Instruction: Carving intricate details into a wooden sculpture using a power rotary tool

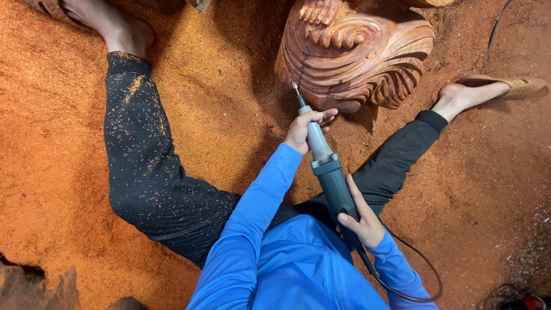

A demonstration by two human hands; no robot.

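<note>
Centre frame: my left hand [303, 129] clamps the nose of the die grinder [327, 169], my right hand [359, 221] wraps its body, bit apparently touching the carved wood sculpture [356, 51] at upper centre; I'd steady both grips and follow the groove lightly

Reddish-orange sawdust [63, 172] covered the whole floor. A tan sandal [519, 86] lay near the right edge, and part of another sandal [49, 7] showed at the top left corner. A dark rough lump [34, 287] sat at the bottom left corner. A red object [534, 301] peeked in at the bottom right corner.
</note>
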